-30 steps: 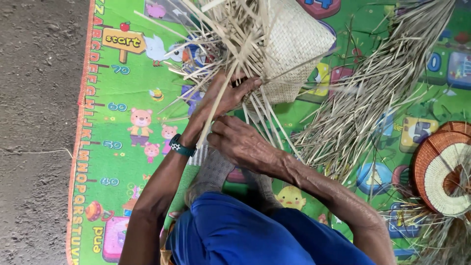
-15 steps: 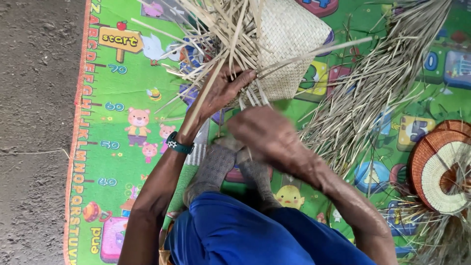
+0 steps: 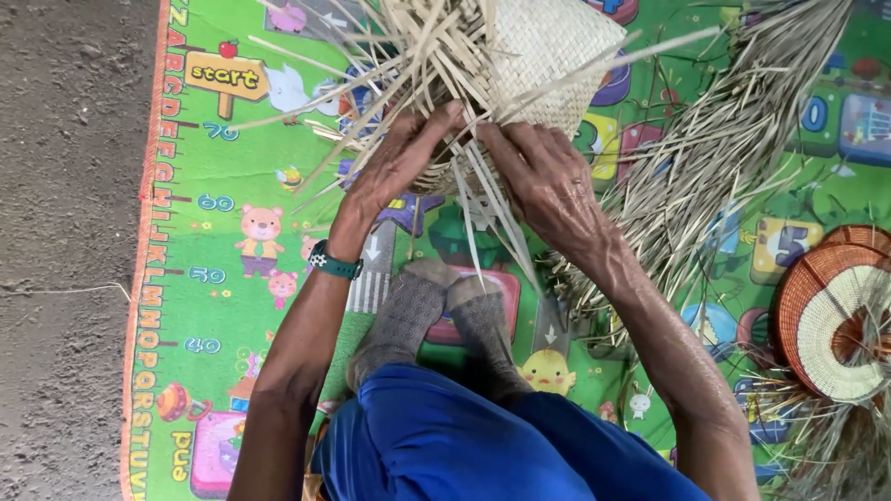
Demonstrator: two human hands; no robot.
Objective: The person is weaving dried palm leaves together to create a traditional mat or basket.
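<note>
A half-woven basket of pale straw (image 3: 548, 56) lies on the mat ahead of me, loose strips (image 3: 399, 65) fanning out from its open edge. My left hand (image 3: 397, 160) presses on the woven edge, fingers among the strips. My right hand (image 3: 548, 181) grips the same edge from the right, with several long strips (image 3: 487, 227) hanging down between the two hands. A dark watch (image 3: 332, 263) is on my left wrist. My feet in grey socks (image 3: 445, 320) rest below the basket.
A bright green play mat (image 3: 223, 278) with cartoon pictures covers the ground; bare concrete (image 3: 65, 250) lies to its left. A heap of dry straw (image 3: 715, 158) sits at the right. A round orange-and-white woven piece (image 3: 831, 315) lies at the far right edge.
My right hand has moved up from near my feet to the basket's edge. My left hand slid up along the weave. The basket shifted slightly upward.
</note>
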